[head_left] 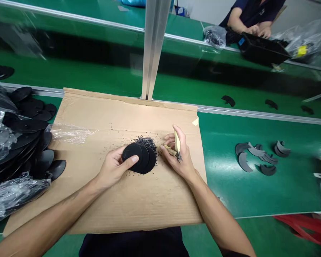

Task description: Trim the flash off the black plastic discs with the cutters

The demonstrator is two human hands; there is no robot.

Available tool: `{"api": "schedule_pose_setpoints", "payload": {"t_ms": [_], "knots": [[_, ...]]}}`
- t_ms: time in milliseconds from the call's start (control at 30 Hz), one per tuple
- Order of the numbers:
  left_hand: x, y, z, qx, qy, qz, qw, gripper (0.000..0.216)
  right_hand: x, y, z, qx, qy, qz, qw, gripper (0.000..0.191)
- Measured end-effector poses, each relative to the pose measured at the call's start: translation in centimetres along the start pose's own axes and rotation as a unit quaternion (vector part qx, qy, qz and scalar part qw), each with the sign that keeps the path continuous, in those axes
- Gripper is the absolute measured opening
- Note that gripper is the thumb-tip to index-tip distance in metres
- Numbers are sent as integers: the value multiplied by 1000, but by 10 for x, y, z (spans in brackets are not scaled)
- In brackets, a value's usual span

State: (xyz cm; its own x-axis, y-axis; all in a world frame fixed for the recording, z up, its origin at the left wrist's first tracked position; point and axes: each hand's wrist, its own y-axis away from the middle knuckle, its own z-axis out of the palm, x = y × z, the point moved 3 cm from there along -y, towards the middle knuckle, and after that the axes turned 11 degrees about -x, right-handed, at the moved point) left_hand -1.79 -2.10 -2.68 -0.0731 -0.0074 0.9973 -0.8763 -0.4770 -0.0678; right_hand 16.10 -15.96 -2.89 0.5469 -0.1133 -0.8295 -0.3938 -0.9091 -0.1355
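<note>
My left hand grips a few round black discs, overlapping like a fan, with the thumb pressed on the top one. They are held over a pile of small black scraps on a cardboard sheet. To the right of the discs, apart from them, my right hand is closed around side cutters with pale yellow handles. The cutters' dark jaw end shows near the palm; part of the tool is hidden by the fingers.
Many black discs and clear plastic bags lie at the left. Curved dark pieces rest on the green table at right. A metal post stands behind the cardboard. Across the bench, a person's hands work at a black bin.
</note>
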Motion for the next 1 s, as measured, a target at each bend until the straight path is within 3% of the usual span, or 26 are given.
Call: {"api": "schedule_pose_setpoints", "payload": {"t_ms": [100, 200, 300, 400, 467, 533, 667, 767, 1000], "knots": [[-1, -6, 0, 6, 132, -61, 989, 34, -1, -2, -4, 40, 115, -24, 992, 67], [-1, -11, 1, 20, 208, -78, 975, 39, -1, -8, -10, 97, 196, -64, 974, 55], [-2, -13, 1, 23, 241, -84, 967, 37, -4, -14, -12, 110, 185, -127, 968, 34], [-4, -13, -1, 3, 244, -83, 966, 35, -13, -11, -12, 119, 91, -152, 977, 11], [-6, -12, -3, -7, 227, -75, 971, 34, -20, -6, -9, 75, 2, -118, 990, 15], [-7, -12, -4, -15, 202, -65, 977, 34, -26, -1, -1, -9, -84, -54, 995, 23], [-7, -8, 1, -76, 164, -72, 981, 35, -35, 6, 14, -120, -180, 54, 975, 37], [-8, -4, 4, -114, 136, -86, 981, 37, -38, 7, 18, -133, -190, 78, 970, 42], [-6, 0, 0, -102, 3, -64, 993, 22, -40, 6, 19, -124, -158, 55, 978, 35]]}}
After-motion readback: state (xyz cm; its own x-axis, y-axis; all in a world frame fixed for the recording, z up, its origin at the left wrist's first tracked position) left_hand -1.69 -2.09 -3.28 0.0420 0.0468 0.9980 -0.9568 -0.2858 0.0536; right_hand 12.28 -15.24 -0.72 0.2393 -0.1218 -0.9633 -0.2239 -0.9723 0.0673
